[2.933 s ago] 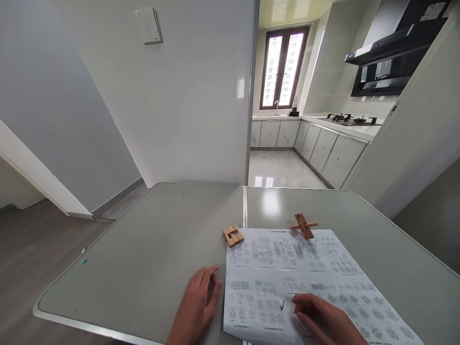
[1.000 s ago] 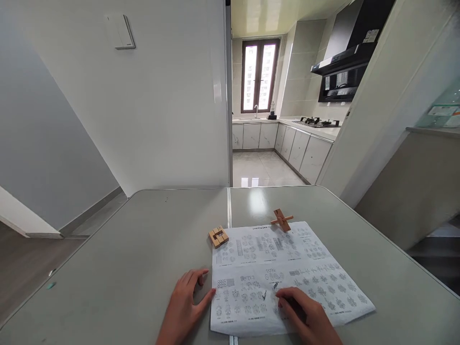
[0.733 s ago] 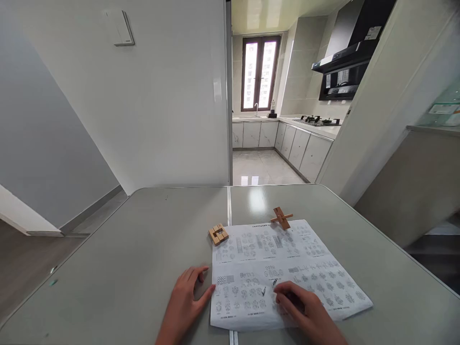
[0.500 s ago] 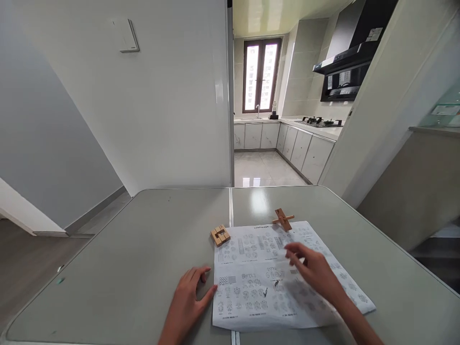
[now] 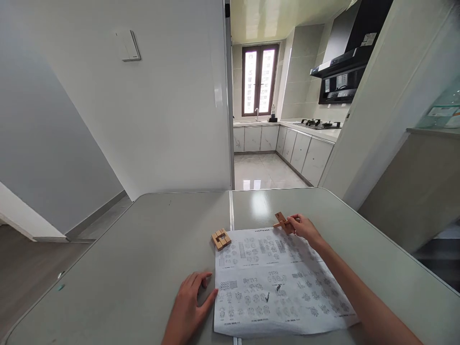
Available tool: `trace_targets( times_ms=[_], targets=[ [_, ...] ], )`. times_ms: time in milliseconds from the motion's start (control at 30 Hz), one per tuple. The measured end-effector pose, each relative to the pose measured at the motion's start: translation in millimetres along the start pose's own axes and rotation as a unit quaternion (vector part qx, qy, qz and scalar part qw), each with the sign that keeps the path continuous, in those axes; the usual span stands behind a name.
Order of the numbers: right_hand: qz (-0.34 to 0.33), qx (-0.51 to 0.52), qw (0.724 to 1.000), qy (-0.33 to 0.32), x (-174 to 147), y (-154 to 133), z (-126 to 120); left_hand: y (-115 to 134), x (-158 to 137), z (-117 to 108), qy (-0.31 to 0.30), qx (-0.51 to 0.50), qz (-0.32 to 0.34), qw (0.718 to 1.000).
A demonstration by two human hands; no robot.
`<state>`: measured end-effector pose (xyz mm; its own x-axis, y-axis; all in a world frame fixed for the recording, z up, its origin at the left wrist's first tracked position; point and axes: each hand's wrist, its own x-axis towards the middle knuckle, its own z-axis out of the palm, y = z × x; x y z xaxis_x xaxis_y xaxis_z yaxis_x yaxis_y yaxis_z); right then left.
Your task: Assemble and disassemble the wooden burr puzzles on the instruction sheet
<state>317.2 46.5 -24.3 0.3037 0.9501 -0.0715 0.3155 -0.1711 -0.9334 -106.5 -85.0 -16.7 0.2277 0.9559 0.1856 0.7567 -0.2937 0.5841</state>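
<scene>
A large white paper sheet [image 5: 258, 314] printed with rows of small drawings lies on the table. At its far edge sits a brown wooden cross piece [image 5: 281, 218], a flat strip with a thin stick across it. My right hand [image 5: 304, 227] pinches the right end of that stick, and the fingers partly hide it. On the sheet's far left corner rests a square wooden block puzzle [image 5: 217, 244] with a gap in its middle. My left hand [image 5: 189, 303] lies open on the table, thumb touching the paper's left edge, holding nothing.
The pale table [image 5: 125, 268] has a seam down its middle and rounded far corners. A small green scrap [image 5: 61, 287] lies near the left edge. Beyond are a white wall [image 5: 176, 120] and a kitchen with a hob [image 5: 318, 124].
My right hand has moved forward from above the paper to the wooden cross piece and taken hold of its stick. My left hand stays about where it was.
</scene>
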Motion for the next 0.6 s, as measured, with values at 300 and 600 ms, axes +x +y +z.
trace_targets(
  times_ms=[300, 600],
  targets=[
    [-0.061, 0.175, 0.964, -0.190, -72, -16, 25, 5, -2, 2, -0.020, -0.020, -0.018, 0.999],
    [-0.066, 0.210, 0.915, -0.337, -91, -26, 66, 61, 54, 27, -0.030, -0.130, 0.080, 0.988]
  ],
)
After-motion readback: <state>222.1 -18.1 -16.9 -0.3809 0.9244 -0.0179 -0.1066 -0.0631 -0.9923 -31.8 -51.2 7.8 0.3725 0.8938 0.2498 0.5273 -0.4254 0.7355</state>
